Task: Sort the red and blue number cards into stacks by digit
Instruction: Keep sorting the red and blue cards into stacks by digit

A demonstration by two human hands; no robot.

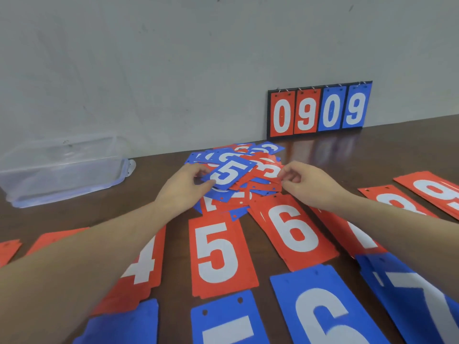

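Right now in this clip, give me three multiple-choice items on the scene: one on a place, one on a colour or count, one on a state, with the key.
1. Where does the scoreboard stand?
A. in the clear box
B. against the wall at the table's far edge
C. under the left forearm

2. What do the scoreboard's cards show, left to right?
A. red 0, red 9, blue 0, blue 9
B. blue 0, blue 9, red 0, red 9
C. red 5, red 6, blue 6, blue 7

3. What is the left hand doing?
A. lying flat on the table
B. holding the clear box
C. gripping the blue 5 card above the unsorted pile

Key: 1 B, it leans upright where table meets wall. 2 A, two red cards, then two blue, reading 0909. 3 C, thumb and fingers close on the card's left edge.
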